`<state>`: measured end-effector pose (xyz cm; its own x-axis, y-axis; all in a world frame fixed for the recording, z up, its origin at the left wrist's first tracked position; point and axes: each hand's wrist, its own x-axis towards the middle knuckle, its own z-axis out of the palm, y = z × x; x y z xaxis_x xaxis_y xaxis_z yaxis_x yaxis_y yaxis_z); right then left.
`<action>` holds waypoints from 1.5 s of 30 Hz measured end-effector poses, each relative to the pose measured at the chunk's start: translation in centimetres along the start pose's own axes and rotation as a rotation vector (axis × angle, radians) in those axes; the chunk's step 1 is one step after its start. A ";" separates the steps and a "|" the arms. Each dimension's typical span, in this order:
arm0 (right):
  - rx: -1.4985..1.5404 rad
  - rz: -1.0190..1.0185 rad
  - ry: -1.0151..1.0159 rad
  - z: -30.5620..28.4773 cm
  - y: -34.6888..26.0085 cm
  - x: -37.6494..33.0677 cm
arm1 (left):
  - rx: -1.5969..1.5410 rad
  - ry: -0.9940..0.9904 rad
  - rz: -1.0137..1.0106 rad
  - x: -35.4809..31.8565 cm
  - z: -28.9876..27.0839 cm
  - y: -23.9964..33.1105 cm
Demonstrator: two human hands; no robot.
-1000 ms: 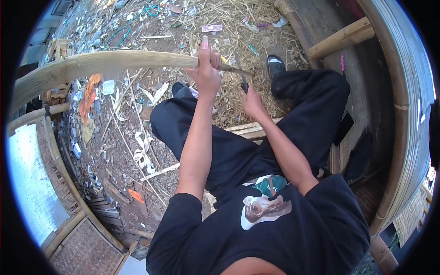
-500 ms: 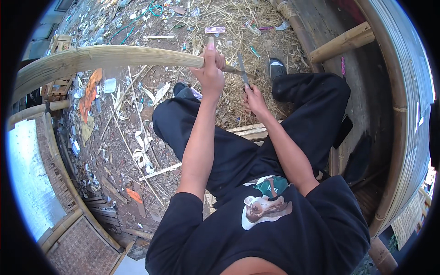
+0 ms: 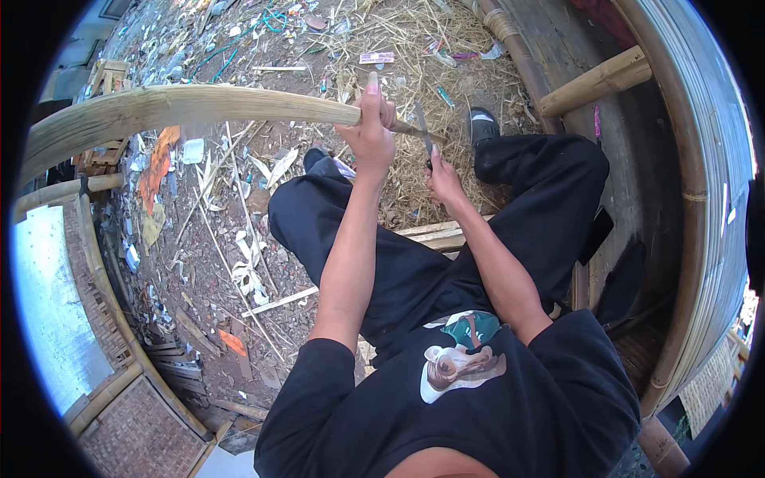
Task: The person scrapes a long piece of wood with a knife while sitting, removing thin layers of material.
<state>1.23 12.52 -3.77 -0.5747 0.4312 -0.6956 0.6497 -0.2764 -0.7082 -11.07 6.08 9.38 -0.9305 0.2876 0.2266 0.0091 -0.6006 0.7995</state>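
Little changed: my left hand (image 3: 371, 134) still clamps the bamboo strip (image 3: 231, 103) over littered ground (image 3: 296, 338), right hand (image 3: 446, 183) still wraps the knife (image 3: 423, 121), so work stays at the strip's thin end.

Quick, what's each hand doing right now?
Left hand: closed around the long wooden strip, thumb extended.
Right hand: closed, holding a knife by its handle.

Littered dirt ground (image 3: 288, 336), woven panel (image 3: 147, 426)
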 end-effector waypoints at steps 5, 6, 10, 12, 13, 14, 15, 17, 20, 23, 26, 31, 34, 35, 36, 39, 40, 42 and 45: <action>-0.209 -0.200 0.164 0.0 0.3 0.9 | -0.003 0.011 -0.005 0.2 0.6 -0.1; -0.207 -0.199 0.169 -0.3 0.6 1.1 | 0.007 0.012 -0.009 0.1 0.8 -0.3; -0.246 -0.835 0.389 -0.3 -6.2 -4.8 | 0.012 0.027 -0.009 0.0 -0.2 0.3; -0.160 -0.936 0.377 -0.4 -7.6 -6.3 | 0.016 0.026 -0.001 0.1 -0.3 0.4; -0.162 -0.933 0.379 -0.3 -7.2 -5.9 | 0.013 0.026 -0.005 0.2 -0.1 0.4; -0.308 -0.731 0.289 -0.1 -6.1 -4.9 | 0.010 0.016 -0.003 0.2 0.1 0.4; -0.447 -0.526 0.198 0.2 -4.5 -3.5 | 0.007 0.007 0.000 0.2 0.2 0.5; -0.648 -0.275 0.252 -0.2 1.4 0.5 | 0.052 0.013 -0.004 0.1 0.7 0.0; -0.637 -0.108 0.266 -0.2 2.9 1.3 | 0.107 0.025 0.011 0.4 0.8 0.4; -0.591 -0.283 0.286 0.4 -1.0 0.8 | 0.101 0.005 0.011 0.5 0.5 0.2; -0.285 -0.634 0.296 0.3 -5.5 -3.0 | 0.036 0.032 -0.024 0.2 -0.2 0.5; -0.147 -0.721 0.325 0.0 -5.8 -4.0 | 0.086 -0.023 -0.010 0.3 0.0 0.7; -0.520 -0.448 0.281 -1.2 1.8 0.0 | 0.078 -0.020 0.007 0.5 0.0 -0.1; -0.699 -0.310 0.234 -0.8 1.6 0.0 | 0.082 -0.022 0.012 0.8 -0.3 0.0; -0.632 -0.284 0.201 -0.7 1.1 0.2 | 0.097 -0.005 0.009 1.0 -0.5 0.1; -0.263 -0.498 0.248 -0.1 -3.6 -1.4 | 0.092 -0.019 -0.032 0.5 -0.8 0.4; -0.095 -0.581 0.283 0.2 -4.6 -2.1 | 0.036 -0.042 -0.032 0.4 -0.9 0.4; -0.009 -0.644 0.295 0.4 -5.0 -2.5 | -0.016 -0.059 -0.031 0.4 -1.3 0.3; 0.017 -0.658 0.371 0.2 -0.9 0.2 | -0.028 -0.100 -0.026 0.5 -0.8 0.3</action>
<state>0.40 12.66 -3.34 -0.6346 0.7716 -0.0440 0.2206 0.1262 -0.9672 -11.84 5.45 9.30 -0.8891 0.3755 0.2619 -0.0259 -0.6124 0.7901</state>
